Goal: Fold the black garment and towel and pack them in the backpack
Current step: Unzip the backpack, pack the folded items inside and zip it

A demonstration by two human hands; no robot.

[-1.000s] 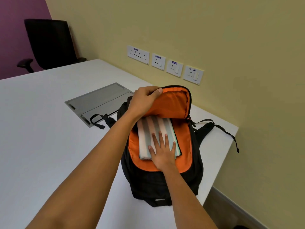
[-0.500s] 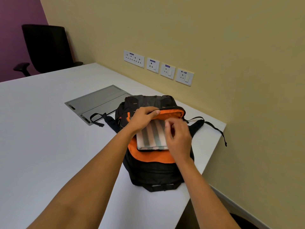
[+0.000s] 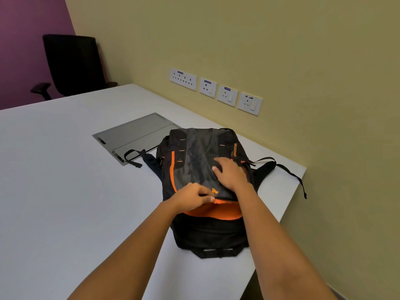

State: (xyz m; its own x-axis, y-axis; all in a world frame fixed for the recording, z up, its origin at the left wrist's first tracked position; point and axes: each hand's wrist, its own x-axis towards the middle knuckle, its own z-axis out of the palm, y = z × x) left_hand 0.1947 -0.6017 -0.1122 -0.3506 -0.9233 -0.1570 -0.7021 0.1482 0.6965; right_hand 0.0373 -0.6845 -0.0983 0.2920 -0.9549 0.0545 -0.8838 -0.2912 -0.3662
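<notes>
A black and grey backpack (image 3: 194, 152) with orange trim lies flat on the white table (image 3: 54, 180), near its right edge. Its front flap is folded down over the main compartment. Only a strip of orange lining (image 3: 216, 210) shows at the opening near me. My left hand (image 3: 190, 197) pinches the flap's near edge by the zip line. My right hand (image 3: 230, 173) lies flat on top of the flap and presses it down. The striped towel and the black garment are hidden from view.
A grey metal cable hatch (image 3: 134, 135) is set into the table behind the backpack. Black straps (image 3: 290, 174) trail toward the table's right edge. Wall sockets (image 3: 216, 90) line the yellow wall. A black office chair (image 3: 71, 63) stands at the far left.
The flap has come down over the compartment, covering the striped towel. My right hand left the towel and now rests on the flap. My left hand moved with the flap's edge toward me.
</notes>
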